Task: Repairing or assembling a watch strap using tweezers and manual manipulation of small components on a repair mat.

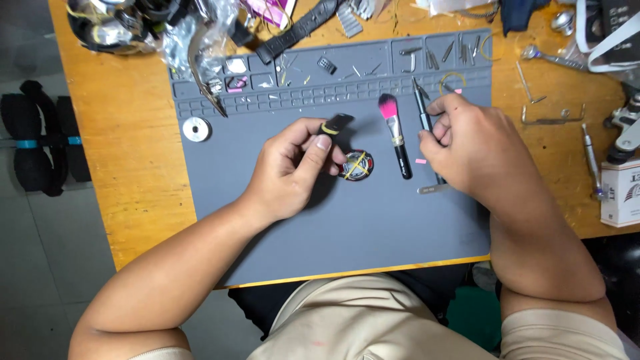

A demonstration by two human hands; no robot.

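My left hand (pixel 293 163) pinches a short black strap piece with a yellow band (pixel 333 125) and rests beside a round watch case with yellow crossed lines (pixel 357 165). My right hand (pixel 467 143) grips a thin dark pointed tool (pixel 421 107), its tip aimed away from me. Between both hands lies a small brush with pink bristles and a black handle (pixel 395 133). Everything sits on a grey work mat (pixel 320 227).
The mat's far compartments hold small metal parts and pins (pixel 433 53). A round metal disc (pixel 196 129) lies at the mat's left. A black watch strap (pixel 293 30), bags and clutter sit at the back; tools and a white box (pixel 620 193) on the right.
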